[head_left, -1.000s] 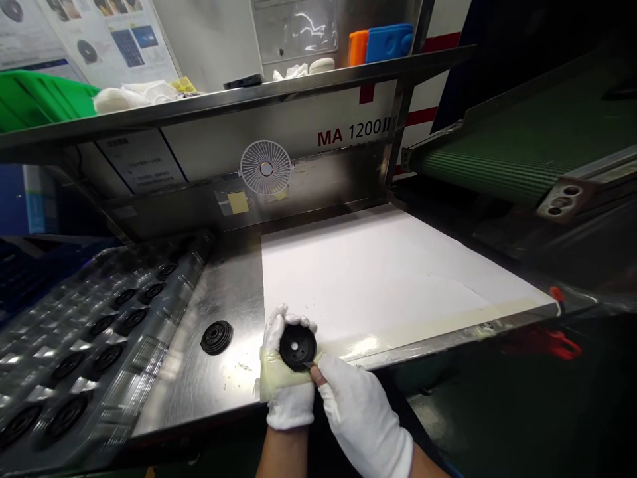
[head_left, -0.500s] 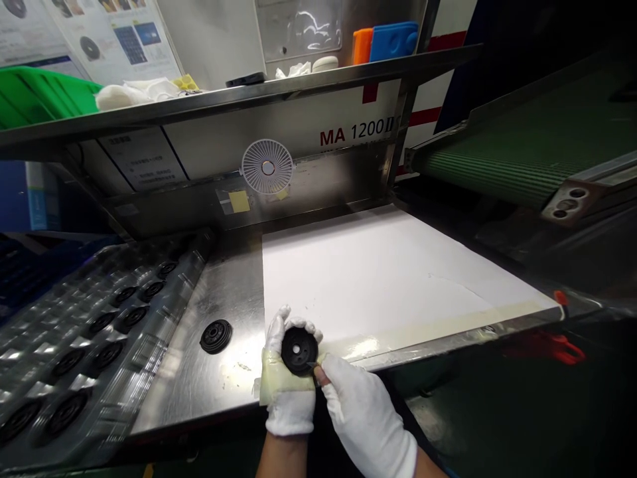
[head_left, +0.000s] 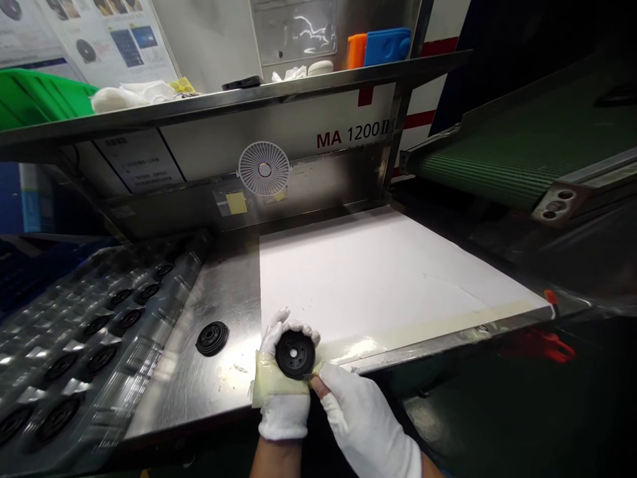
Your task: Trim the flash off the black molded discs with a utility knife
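My left hand (head_left: 281, 392), in a white glove with yellowish tape round the palm, is closed round a black round disc part (head_left: 295, 354) with a small centre hole, held face up at the front edge of the steel bench (head_left: 226, 292). My right hand (head_left: 365, 425), also white-gloved, pinches a small thin tool whose tip touches the disc's lower right rim; the tool is too small to name. A second black disc (head_left: 213, 338) lies flat on the steel to the left of my hands.
A clear plastic tray (head_left: 74, 332) with several black discs in its pockets sits at the left. A white sheet (head_left: 378, 279) covers the bench's right half. A green conveyor belt (head_left: 522, 153) slopes at the right. A small fan (head_left: 264, 168) hangs under the shelf (head_left: 223, 99).
The view shifted slightly; my hands and the disc stay almost in place, with the right hand's tool still at the disc's rim.
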Motion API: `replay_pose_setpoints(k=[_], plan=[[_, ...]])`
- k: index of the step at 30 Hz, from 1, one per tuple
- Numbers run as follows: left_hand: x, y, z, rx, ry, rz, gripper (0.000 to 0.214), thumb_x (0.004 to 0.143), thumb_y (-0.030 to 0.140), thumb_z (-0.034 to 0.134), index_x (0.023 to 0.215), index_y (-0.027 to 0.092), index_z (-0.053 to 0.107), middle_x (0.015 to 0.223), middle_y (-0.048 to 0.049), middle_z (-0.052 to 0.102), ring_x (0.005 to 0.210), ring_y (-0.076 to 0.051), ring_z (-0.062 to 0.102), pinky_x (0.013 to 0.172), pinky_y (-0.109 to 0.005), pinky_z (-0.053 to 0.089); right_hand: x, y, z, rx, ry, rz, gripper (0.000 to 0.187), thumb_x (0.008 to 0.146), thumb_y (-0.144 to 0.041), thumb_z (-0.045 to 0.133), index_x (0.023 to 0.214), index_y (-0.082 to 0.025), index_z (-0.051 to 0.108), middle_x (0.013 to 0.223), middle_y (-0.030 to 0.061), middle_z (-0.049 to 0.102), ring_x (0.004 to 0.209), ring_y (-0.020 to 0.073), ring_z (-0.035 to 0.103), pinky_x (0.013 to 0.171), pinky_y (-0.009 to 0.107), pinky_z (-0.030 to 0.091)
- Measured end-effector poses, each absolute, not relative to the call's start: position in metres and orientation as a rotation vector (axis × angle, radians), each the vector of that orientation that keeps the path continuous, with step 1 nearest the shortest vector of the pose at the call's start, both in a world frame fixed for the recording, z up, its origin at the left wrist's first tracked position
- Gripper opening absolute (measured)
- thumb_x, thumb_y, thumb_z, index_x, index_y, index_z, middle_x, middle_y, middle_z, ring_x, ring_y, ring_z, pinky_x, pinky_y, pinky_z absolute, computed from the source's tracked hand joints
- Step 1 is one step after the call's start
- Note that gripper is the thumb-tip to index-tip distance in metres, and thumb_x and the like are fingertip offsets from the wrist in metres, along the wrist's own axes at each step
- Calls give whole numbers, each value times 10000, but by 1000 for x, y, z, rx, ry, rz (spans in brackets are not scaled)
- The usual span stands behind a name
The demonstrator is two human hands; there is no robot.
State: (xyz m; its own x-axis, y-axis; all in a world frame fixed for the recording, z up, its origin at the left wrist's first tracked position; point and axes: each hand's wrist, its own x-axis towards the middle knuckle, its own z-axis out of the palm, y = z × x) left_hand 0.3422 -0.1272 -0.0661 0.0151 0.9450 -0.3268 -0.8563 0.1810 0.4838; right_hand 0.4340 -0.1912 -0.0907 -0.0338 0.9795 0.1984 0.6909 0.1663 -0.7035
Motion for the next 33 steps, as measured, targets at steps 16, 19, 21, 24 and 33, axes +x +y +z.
replay_pose_setpoints(k=[16, 19, 21, 24, 33], plan=[[344, -132, -62, 26, 571, 1320, 73, 734, 158, 559, 788, 158, 609, 689, -17, 572, 686, -140, 573, 743, -341, 506, 450, -189, -75, -1656, -1723, 541, 291, 920, -338, 290, 704, -221, 448, 636, -16, 515, 571, 140, 463, 538, 248, 286], [346, -132, -60, -11, 567, 1337, 88, 720, 115, 559, 786, 150, 607, 701, -19, 578, 676, -131, 569, 735, -339, 507, 446, -192, -72, -1678, -1770, 505, 298, 903, -344, 307, 669, -217, 441, 620, -9, 522, 546, 141, 466, 510, 246, 274], [346, -131, -59, -50, 575, 1334, 101, 711, 94, 555, 778, 148, 608, 696, -17, 578, 660, -123, 566, 724, -336, 511, 446, -194, -70, -1647, -1806, 558, 312, 894, -349, 315, 638, -215, 433, 610, -8, 524, 540, 139, 469, 498, 239, 277], [344, -129, -57, -47, 583, 1342, 96, 720, 103, 542, 769, 150, 610, 700, -21, 579, 669, -129, 570, 716, -337, 517, 449, -195, -67, -1618, -1757, 676, 333, 894, -372, 315, 625, -216, 433, 592, -13, 512, 539, 134, 464, 500, 230, 297], [351, -130, -50, 16, 638, 1341, 78, 726, 142, 550, 765, 136, 617, 673, -32, 570, 681, -160, 577, 712, -347, 521, 470, -205, -65, -1367, -1216, 1165, 462, 830, -603, 409, 623, -191, 437, 506, -60, 338, 460, 83, 312, 440, 209, 254]])
